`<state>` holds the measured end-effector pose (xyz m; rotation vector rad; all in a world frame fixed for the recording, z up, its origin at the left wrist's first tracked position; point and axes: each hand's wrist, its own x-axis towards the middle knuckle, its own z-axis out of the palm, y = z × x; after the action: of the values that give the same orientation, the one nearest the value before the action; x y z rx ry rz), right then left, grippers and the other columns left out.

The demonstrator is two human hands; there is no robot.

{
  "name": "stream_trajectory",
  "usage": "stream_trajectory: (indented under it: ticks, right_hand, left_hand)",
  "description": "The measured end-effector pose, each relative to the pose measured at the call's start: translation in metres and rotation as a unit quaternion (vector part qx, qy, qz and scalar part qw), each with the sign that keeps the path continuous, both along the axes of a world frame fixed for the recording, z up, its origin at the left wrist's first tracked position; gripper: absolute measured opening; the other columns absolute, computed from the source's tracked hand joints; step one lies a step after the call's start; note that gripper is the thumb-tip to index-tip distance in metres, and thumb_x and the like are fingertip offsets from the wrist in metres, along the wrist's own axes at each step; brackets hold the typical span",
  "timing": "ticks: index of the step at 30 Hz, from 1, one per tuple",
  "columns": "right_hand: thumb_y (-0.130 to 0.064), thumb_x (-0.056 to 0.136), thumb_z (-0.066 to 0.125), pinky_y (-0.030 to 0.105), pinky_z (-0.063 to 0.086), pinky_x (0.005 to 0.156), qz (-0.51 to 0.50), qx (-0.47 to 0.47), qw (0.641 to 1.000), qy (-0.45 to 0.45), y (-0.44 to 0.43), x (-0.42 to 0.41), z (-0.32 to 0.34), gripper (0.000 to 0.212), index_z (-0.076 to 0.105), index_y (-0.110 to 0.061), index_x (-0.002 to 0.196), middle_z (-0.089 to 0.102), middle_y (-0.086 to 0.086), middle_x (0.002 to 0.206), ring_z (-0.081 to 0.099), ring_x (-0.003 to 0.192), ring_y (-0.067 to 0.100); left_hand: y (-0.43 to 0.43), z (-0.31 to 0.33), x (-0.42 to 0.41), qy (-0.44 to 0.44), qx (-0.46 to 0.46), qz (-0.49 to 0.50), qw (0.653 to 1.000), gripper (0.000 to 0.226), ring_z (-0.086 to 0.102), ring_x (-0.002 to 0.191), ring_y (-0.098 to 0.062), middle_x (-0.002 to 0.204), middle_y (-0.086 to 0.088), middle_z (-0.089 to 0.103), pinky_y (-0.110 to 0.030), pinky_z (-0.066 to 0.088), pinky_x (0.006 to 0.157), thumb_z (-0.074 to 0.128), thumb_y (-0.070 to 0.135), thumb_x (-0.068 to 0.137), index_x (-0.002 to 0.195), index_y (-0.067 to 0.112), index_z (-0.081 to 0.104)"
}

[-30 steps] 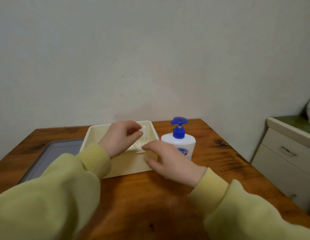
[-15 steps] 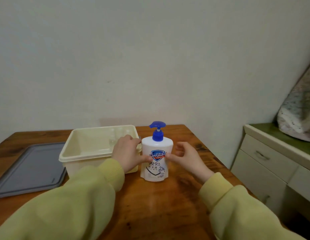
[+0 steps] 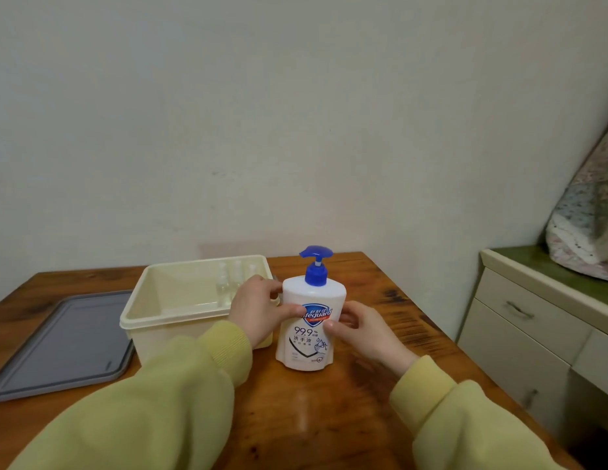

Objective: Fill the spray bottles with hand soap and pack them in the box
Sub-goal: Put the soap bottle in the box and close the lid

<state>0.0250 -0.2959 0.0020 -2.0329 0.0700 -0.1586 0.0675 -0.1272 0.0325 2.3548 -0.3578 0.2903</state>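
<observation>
Both hands now sit on the hand soap bottle (image 3: 309,329): the left hand (image 3: 258,312) cups its left flank with the thumb laid across the blue label, and the right hand (image 3: 358,329) presses its right flank, thumb tip on the front. Each hand is half closed around the bottle's body, neither wrapped fully round it. 1 second ago the same hands were at the near wall of the box, with the bottle standing behind the right one; half a second ago they had closed in on the bottle, which by then stood in the open in front of the box's right end. Since then the hold has only tightened. That suggests the soap is being readied for dispensing, so filling has probably not begun.

The bottle stands upright on the wooden table (image 3: 329,418), its blue pump (image 3: 315,262) pointing left, just beside the cream box (image 3: 160,320). Inside the box, at the far right, about 3 small clear spray bottles (image 3: 233,281) stand upright; whether they hold anything cannot be told. A grey lid (image 3: 58,344) lies flat to the left of the box.
</observation>
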Motion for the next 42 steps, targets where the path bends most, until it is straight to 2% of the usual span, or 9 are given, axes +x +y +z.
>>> stream_trajectory:
  ticks: [5,10,13,16,18,26,31,36,42]
  right_hand:
    - [-0.013,0.086,0.063,0.006,0.05,0.061,0.016,0.041,0.997,-0.057,0.002,-0.02,0.022,0.029,0.056,-0.014,0.114,0.061,-0.012,0.097,0.058,0.085,-0.003]
    - [-0.016,0.086,0.063,0.008,0.053,0.064,0.036,0.059,0.991,-0.116,0.018,-0.029,0.058,0.021,0.054,-0.025,0.102,0.06,-0.018,0.094,0.06,0.086,-0.002]
    - [-0.011,0.086,0.063,0.008,0.053,0.067,0.042,0.098,0.984,-0.144,0.036,-0.023,0.079,0.022,0.052,-0.018,0.104,0.062,-0.011,0.095,0.06,0.084,-0.002]
    - [-0.012,0.086,0.063,0.018,0.054,0.07,0.031,0.127,0.977,-0.17,0.058,-0.011,0.096,0.024,0.05,-0.012,0.107,0.064,0.005,0.107,0.063,0.089,0.01]
    - [-0.013,0.087,0.062,0.013,0.052,0.065,0.022,0.141,0.972,-0.187,0.075,-0.002,0.108,0.028,0.051,-0.008,0.112,0.063,0.008,0.112,0.062,0.093,0.014]
    - [-0.008,0.09,0.057,0.0,0.047,0.055,0.038,0.181,0.956,-0.226,0.123,0.02,0.126,0.027,0.053,-0.004,0.116,0.057,-0.005,0.096,0.054,0.076,-0.008]
    - [-0.012,0.088,0.06,0.016,0.052,0.073,0.044,0.176,0.958,-0.223,0.136,0.027,0.122,0.024,0.055,-0.012,0.111,0.062,-0.001,0.105,0.063,0.096,0.013]
    - [-0.005,0.085,0.058,0.031,0.054,0.085,0.054,0.153,0.961,-0.222,0.145,0.036,0.118,0.026,0.053,-0.021,0.105,0.062,-0.001,0.106,0.062,0.103,0.018]
    - [-0.002,0.086,0.056,0.028,0.055,0.082,0.064,0.141,0.965,-0.21,0.147,0.046,0.115,0.035,0.056,-0.014,0.118,0.062,-0.001,0.11,0.061,0.105,0.018]
  left_hand:
    - [0.005,0.016,-0.012,0.025,-0.136,-0.048,0.989,0.044,0.057,0.086,-0.014,0.095,-0.001,0.063,-0.018,0.045,0.066,0.077,0.027,0.068,0.106,0.01,0.064]
    - [0.023,0.048,-0.025,0.085,-0.294,-0.088,0.948,0.041,0.065,0.091,-0.019,0.098,-0.004,0.068,-0.039,0.055,0.076,0.077,0.018,0.069,0.104,0.015,0.056]
    - [0.038,0.07,-0.028,0.075,-0.342,-0.101,0.931,0.033,0.067,0.085,-0.018,0.094,-0.004,0.068,-0.041,0.056,0.075,0.075,0.013,0.07,0.096,0.018,0.055]
    - [0.057,0.092,-0.026,0.038,-0.358,-0.086,0.929,0.029,0.066,0.08,-0.015,0.09,-0.004,0.068,-0.036,0.056,0.07,0.074,0.013,0.071,0.09,0.02,0.054]
    - [0.069,0.106,-0.025,0.01,-0.365,-0.078,0.927,0.027,0.066,0.075,-0.012,0.089,-0.003,0.067,-0.028,0.057,0.061,0.074,0.014,0.072,0.089,0.02,0.053]
    - [0.102,0.13,-0.017,-0.027,-0.375,-0.043,0.926,0.034,0.066,0.077,-0.012,0.09,-0.002,0.067,-0.028,0.053,0.058,0.072,0.015,0.074,0.101,0.014,0.051]
    - [0.114,0.123,-0.007,-0.021,-0.381,-0.034,0.924,0.033,0.065,0.08,-0.015,0.094,-0.005,0.067,-0.029,0.052,0.059,0.071,0.015,0.075,0.101,0.014,0.051]
    - [0.121,0.121,0.004,-0.025,-0.383,-0.032,0.923,0.03,0.067,0.076,-0.012,0.089,-0.002,0.068,-0.028,0.053,0.057,0.071,0.016,0.075,0.097,0.016,0.051]
    - [0.13,0.116,0.015,-0.018,-0.384,-0.033,0.923,0.027,0.068,0.064,-0.004,0.084,0.003,0.069,-0.021,0.052,0.048,0.07,0.019,0.075,0.096,0.018,0.052]
